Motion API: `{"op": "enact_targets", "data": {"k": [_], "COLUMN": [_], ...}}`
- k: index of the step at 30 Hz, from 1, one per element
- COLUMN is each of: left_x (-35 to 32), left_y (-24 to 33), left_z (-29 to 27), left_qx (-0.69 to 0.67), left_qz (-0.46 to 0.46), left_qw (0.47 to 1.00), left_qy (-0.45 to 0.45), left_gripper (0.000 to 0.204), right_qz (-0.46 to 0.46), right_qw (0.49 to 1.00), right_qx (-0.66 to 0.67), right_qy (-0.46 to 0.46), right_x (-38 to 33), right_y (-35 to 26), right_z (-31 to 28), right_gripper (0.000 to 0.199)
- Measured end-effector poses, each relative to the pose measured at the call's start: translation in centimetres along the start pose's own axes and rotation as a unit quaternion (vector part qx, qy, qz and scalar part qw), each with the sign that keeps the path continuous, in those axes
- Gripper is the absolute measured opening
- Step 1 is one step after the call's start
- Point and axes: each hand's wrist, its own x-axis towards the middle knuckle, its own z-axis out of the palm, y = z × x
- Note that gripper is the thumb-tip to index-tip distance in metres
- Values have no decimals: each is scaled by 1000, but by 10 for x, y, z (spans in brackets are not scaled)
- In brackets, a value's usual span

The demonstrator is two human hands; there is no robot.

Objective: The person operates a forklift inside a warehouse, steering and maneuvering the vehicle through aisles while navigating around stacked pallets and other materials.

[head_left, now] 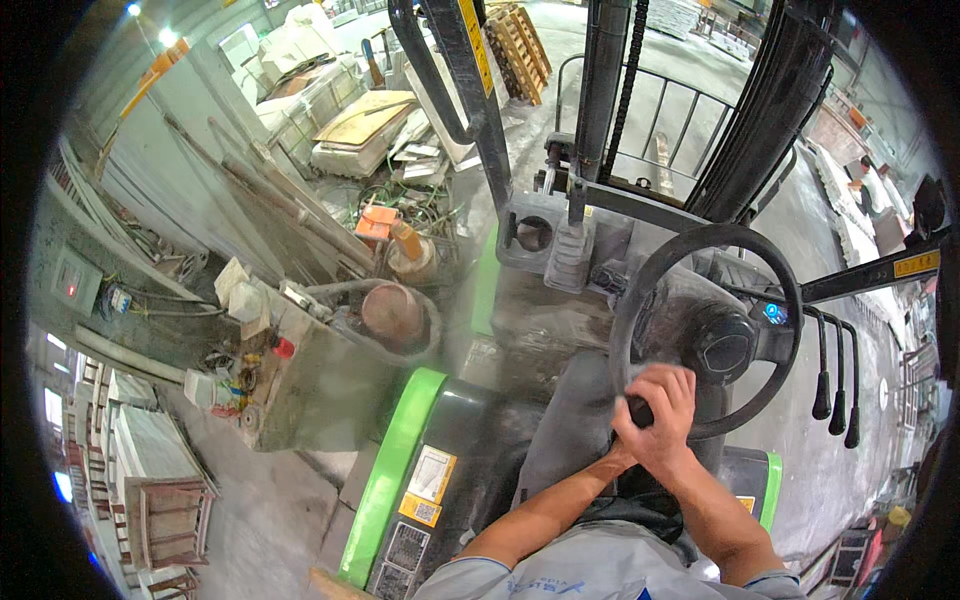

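I sit at a forklift whose black steering wheel (pixel 628 310) stands in front of me. A black steering knob (pixel 640 410) sits at the wheel's lower left. My right hand (pixel 670 410) is on that knob, its fingers curled and close together. My left forearm crosses in from the left, and my left hand (pixel 625 438) meets the right one at the knob. Most of the left hand is hidden behind the right, so its fingers cannot be made out.
Several black levers (pixel 838 385) rise right of the wheel. Ahead stand the dark mast (pixel 745 130) and a barred load guard (pixel 680 115). To the left are a bucket (pixel 393 315), a cluttered bench (pixel 320 390), stacked slabs (pixel 360 130) and a wooden pallet (pixel 517 52).
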Motion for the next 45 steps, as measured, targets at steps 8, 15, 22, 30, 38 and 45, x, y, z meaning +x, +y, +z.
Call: {"op": "enact_targets", "data": {"k": [8, 15, 22, 30, 38, 45], "left_x": [175, 340, 546, 742, 921, 1056], "left_y": [6, -20, -70, -63, -63, -23], "left_z": [-65, -92, -104, -141, -176, -218], "left_qx": [37, 68, 300, 162, 43, -12], "left_qz": [-100, -75, 105, -28, -84, -103], "left_qw": [993, 981, 940, 976, 985, 985], "left_qy": [58, 166, 127, 144, 146, 135], "left_gripper": [29, 23, 23, 26, 39, 37], "right_qz": [-19, 17, 154, 205, 197, 178], "right_qw": [998, 998, 973, 962, 965, 968], "right_qx": [-2, -26, -85, -41, -70, -65], "right_qy": [60, 63, 152, 174, 159, 164], "right_x": [176, 277, 400, 484, 569, 660], "right_y": [139, 304, 570, 776, 952, 1069], "right_z": [66, 106, 106, 146, 176, 190], "right_gripper": [25, 17, 26, 36, 39, 38]}}
